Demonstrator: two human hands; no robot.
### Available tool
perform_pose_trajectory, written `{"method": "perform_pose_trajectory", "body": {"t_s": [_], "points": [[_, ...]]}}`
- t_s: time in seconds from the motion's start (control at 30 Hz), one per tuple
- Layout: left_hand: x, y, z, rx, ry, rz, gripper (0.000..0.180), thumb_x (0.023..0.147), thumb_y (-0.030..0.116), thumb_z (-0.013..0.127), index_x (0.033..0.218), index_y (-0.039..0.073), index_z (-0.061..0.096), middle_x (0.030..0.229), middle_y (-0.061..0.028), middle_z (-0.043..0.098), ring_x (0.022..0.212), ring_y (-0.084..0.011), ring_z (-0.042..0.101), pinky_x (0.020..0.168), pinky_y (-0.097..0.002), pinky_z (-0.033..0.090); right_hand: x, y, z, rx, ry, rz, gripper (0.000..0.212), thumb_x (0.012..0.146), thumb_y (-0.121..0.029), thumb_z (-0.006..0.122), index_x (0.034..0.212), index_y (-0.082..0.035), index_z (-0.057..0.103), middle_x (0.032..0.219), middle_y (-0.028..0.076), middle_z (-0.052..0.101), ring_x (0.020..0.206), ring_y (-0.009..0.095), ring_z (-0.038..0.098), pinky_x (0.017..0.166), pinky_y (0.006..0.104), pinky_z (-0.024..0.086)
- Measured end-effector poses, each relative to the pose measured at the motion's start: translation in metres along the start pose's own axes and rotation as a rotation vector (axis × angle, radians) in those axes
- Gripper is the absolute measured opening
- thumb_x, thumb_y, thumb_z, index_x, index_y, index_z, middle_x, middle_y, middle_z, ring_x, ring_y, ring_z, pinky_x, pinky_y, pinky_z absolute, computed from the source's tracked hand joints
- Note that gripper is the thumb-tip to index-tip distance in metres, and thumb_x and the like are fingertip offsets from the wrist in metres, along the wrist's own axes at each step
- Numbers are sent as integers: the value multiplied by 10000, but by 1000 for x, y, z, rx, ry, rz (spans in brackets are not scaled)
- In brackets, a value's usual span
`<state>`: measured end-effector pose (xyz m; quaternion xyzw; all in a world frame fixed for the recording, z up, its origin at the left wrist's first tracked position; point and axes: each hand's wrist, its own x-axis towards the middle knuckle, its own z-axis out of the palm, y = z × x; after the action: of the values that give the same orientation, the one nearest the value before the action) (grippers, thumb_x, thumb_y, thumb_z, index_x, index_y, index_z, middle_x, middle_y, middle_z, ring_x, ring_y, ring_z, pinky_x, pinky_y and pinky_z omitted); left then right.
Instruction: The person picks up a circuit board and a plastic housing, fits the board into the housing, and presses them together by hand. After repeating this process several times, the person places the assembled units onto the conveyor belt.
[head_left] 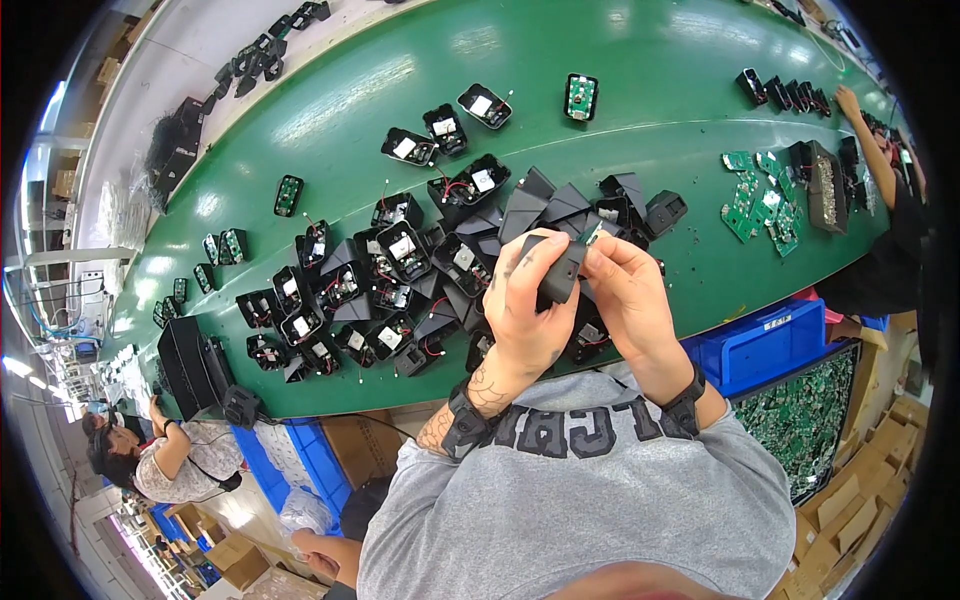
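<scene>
Gripping a black plastic housing (567, 272) centrally in my left hand (524, 300) and a green circuit board (593, 231) in my right hand (637, 300), I judge twelve o'clock's green-faced black housing (580, 98) fitted, nine o'clock's open black housings (412, 275) unfinished.

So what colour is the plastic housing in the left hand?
The plastic housing is black, best seen in the head view.
</scene>
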<state>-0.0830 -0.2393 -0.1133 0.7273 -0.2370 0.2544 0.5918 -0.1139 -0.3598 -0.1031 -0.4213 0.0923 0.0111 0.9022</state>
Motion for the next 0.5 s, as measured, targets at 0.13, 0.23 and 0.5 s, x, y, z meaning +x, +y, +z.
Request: {"method": "perform_pose_trajectory", "body": {"t_s": [0.13, 0.23, 0.5], "points": [[-3, -4, -1, -22, 20, 10, 567, 628, -109, 687, 1146, 79, 554, 1005, -157, 630, 857, -306, 648, 700, -357, 540, 0, 1, -4, 27, -25, 45, 114, 915, -119, 607, 927, -10, 636, 922, 26, 633, 881, 112, 576, 835, 264, 440], [-3, -6, -5, 2, -17, 31, 573, 625, -98, 683, 1152, 88, 555, 986, -150, 635, 857, -307, 647, 694, -355, 538, -1, 0, -8, 46, -44, 104, 130, 915, -126, 607, 963, -9, 636, 946, 32, 642, 883, 114, 586, 835, 269, 451], [-5, -5, -10, -31, -84, 6, 558, 631, -105, 674, 1145, 78, 557, 991, -164, 637, 877, -330, 646, 720, -368, 534, 1, 1, -6, 93, -1, 163, 109, 865, -79, 669, 943, -29, 610, 888, 15, 623, 813, 89, 568, 752, 234, 459]]}}
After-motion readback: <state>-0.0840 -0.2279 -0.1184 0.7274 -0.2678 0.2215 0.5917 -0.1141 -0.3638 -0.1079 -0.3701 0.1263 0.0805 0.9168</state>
